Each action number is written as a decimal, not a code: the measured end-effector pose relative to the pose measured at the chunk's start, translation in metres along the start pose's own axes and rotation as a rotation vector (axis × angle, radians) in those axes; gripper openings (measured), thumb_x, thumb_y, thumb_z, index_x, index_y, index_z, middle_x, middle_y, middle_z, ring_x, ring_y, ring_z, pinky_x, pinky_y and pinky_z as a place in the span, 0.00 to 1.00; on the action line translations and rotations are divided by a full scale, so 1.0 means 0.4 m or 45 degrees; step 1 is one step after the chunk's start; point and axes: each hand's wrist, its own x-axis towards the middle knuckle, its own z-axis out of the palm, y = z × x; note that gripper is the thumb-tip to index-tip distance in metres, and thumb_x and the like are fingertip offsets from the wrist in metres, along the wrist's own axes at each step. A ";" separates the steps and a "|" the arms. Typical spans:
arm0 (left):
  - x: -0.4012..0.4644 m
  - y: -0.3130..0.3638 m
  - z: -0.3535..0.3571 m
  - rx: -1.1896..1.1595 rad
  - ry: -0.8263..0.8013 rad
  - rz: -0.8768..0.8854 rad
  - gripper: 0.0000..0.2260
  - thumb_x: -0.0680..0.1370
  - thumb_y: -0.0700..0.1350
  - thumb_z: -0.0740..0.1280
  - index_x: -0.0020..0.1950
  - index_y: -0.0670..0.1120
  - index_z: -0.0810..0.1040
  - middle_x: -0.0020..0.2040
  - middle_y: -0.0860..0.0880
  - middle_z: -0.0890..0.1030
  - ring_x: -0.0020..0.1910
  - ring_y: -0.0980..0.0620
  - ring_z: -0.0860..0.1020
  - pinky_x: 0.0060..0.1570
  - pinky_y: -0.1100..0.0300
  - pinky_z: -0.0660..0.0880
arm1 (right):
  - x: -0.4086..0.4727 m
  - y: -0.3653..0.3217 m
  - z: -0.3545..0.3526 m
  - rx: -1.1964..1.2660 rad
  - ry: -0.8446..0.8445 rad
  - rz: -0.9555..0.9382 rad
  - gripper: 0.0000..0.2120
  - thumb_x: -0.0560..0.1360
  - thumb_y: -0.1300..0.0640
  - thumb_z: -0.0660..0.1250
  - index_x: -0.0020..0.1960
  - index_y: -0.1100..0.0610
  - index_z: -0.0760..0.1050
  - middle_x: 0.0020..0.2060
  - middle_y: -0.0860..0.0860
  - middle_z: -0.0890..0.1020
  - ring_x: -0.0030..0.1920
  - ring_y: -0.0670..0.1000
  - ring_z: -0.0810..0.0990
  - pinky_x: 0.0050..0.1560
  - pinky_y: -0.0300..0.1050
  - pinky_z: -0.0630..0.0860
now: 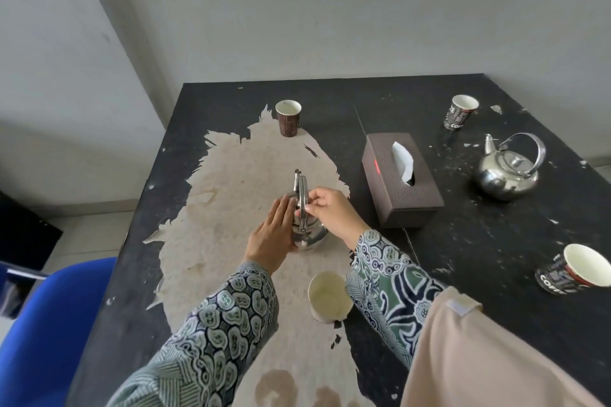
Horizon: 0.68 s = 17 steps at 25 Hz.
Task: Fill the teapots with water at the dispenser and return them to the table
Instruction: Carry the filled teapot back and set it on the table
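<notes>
A small steel teapot (309, 235) stands on the worn patch of the black table (479, 274), its handle upright. My left hand (272, 236) lies flat against the pot's left side with straight fingers. My right hand (334, 211) pinches the pot's handle from the right. A second steel teapot (507, 172) with its lid on stands alone at the far right of the table. No dispenser is in view.
A brown tissue box (401, 182) lies right of my hands. Paper cups stand around: one at the back (288, 117), one back right (460, 112), one at the right edge (577, 269), one near my wrists (329, 297). A blue chair (46, 324) sits left.
</notes>
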 end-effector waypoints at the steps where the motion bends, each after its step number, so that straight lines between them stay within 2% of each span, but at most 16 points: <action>1: 0.017 -0.001 0.005 0.004 -0.013 -0.002 0.34 0.79 0.47 0.59 0.75 0.43 0.38 0.78 0.47 0.41 0.76 0.50 0.41 0.73 0.60 0.55 | 0.016 0.007 -0.002 -0.011 -0.003 -0.017 0.04 0.74 0.64 0.63 0.47 0.62 0.75 0.46 0.61 0.84 0.50 0.58 0.81 0.57 0.52 0.75; 4: 0.066 -0.007 0.013 -0.037 -0.013 -0.044 0.36 0.79 0.46 0.61 0.74 0.43 0.37 0.78 0.47 0.41 0.76 0.50 0.41 0.73 0.58 0.57 | 0.060 0.026 -0.016 -0.095 -0.001 -0.055 0.07 0.75 0.59 0.62 0.52 0.59 0.75 0.53 0.57 0.81 0.53 0.55 0.79 0.56 0.49 0.75; 6: 0.101 -0.007 0.021 -0.050 0.015 -0.085 0.36 0.79 0.45 0.61 0.74 0.42 0.37 0.77 0.47 0.40 0.76 0.49 0.40 0.73 0.59 0.55 | 0.085 0.043 -0.021 -0.236 -0.035 -0.058 0.10 0.76 0.56 0.61 0.56 0.58 0.73 0.56 0.57 0.78 0.53 0.53 0.77 0.49 0.42 0.74; 7: 0.117 -0.005 0.024 -0.039 0.028 -0.109 0.36 0.79 0.45 0.60 0.74 0.42 0.36 0.77 0.46 0.39 0.76 0.48 0.40 0.74 0.58 0.54 | 0.093 0.056 -0.019 -0.315 -0.085 -0.043 0.13 0.77 0.55 0.60 0.59 0.59 0.71 0.59 0.57 0.76 0.54 0.53 0.76 0.49 0.40 0.72; 8: 0.134 0.000 0.027 -0.024 0.036 -0.135 0.35 0.80 0.44 0.59 0.74 0.41 0.36 0.77 0.46 0.39 0.76 0.48 0.39 0.74 0.58 0.53 | 0.101 0.072 -0.015 -0.385 -0.153 -0.024 0.15 0.77 0.55 0.59 0.62 0.60 0.69 0.64 0.58 0.72 0.59 0.53 0.74 0.54 0.41 0.70; 10: 0.162 0.007 0.028 -0.001 0.032 -0.162 0.34 0.80 0.43 0.57 0.74 0.40 0.35 0.77 0.44 0.39 0.76 0.47 0.39 0.74 0.57 0.53 | 0.107 0.099 -0.004 -0.435 -0.263 -0.006 0.21 0.78 0.55 0.58 0.69 0.60 0.61 0.74 0.58 0.57 0.72 0.53 0.60 0.68 0.43 0.59; 11: 0.169 0.007 0.024 -0.018 0.021 -0.178 0.34 0.80 0.43 0.58 0.74 0.40 0.35 0.77 0.44 0.39 0.76 0.47 0.39 0.74 0.56 0.55 | 0.108 0.105 -0.002 -0.408 -0.283 -0.001 0.23 0.78 0.55 0.57 0.72 0.58 0.57 0.76 0.56 0.50 0.75 0.52 0.53 0.71 0.44 0.53; 12: 0.173 0.003 0.020 -0.042 0.002 -0.194 0.35 0.79 0.43 0.59 0.74 0.40 0.35 0.77 0.45 0.39 0.76 0.47 0.39 0.74 0.56 0.56 | 0.110 0.108 -0.003 -0.382 -0.293 0.001 0.25 0.79 0.54 0.57 0.73 0.56 0.55 0.76 0.55 0.46 0.75 0.51 0.50 0.71 0.43 0.51; 14: 0.173 -0.010 0.000 -0.065 -0.063 -0.172 0.38 0.78 0.45 0.62 0.74 0.40 0.35 0.77 0.45 0.39 0.76 0.47 0.39 0.74 0.56 0.53 | 0.106 0.105 -0.011 -0.386 -0.312 0.006 0.25 0.78 0.52 0.57 0.73 0.55 0.54 0.76 0.54 0.48 0.75 0.51 0.52 0.70 0.42 0.52; 17: 0.158 -0.033 -0.044 -0.233 -0.195 -0.099 0.42 0.76 0.46 0.65 0.73 0.38 0.34 0.76 0.43 0.38 0.75 0.46 0.38 0.75 0.55 0.45 | 0.083 0.092 -0.027 -0.422 -0.355 0.057 0.23 0.78 0.50 0.56 0.71 0.54 0.59 0.72 0.53 0.63 0.70 0.52 0.64 0.66 0.44 0.61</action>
